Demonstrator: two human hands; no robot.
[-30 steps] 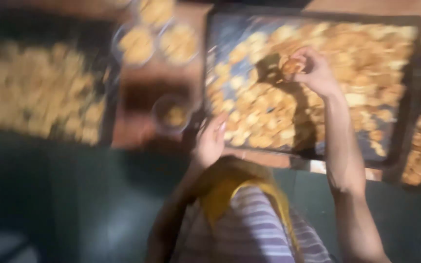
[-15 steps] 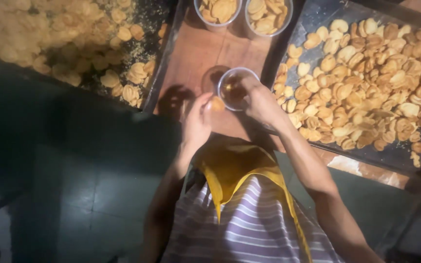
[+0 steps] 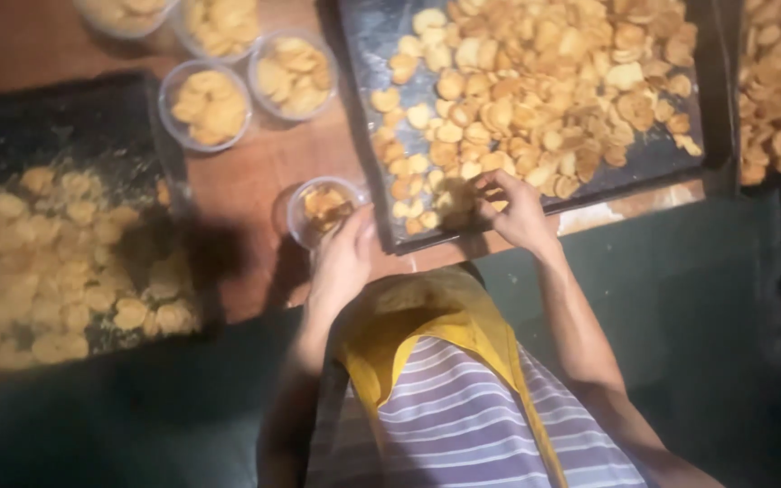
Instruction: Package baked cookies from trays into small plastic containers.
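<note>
Two bare hands work over a wooden table (image 3: 255, 172) covered with baked biscuits. The left hand (image 3: 343, 262) curls its fingers around a small clear plastic cup (image 3: 316, 211), partly filled with biscuits, standing just beside the near corner of a dark baking tray (image 3: 368, 36). The right hand (image 3: 519, 210) rests on that tray's near edge, fingertips drawn together pinching at golden biscuits (image 3: 535, 99). Three filled cups (image 3: 205, 104) stand farther along the table, and another tray (image 3: 92, 126) of biscuits lies to the left.
</note>
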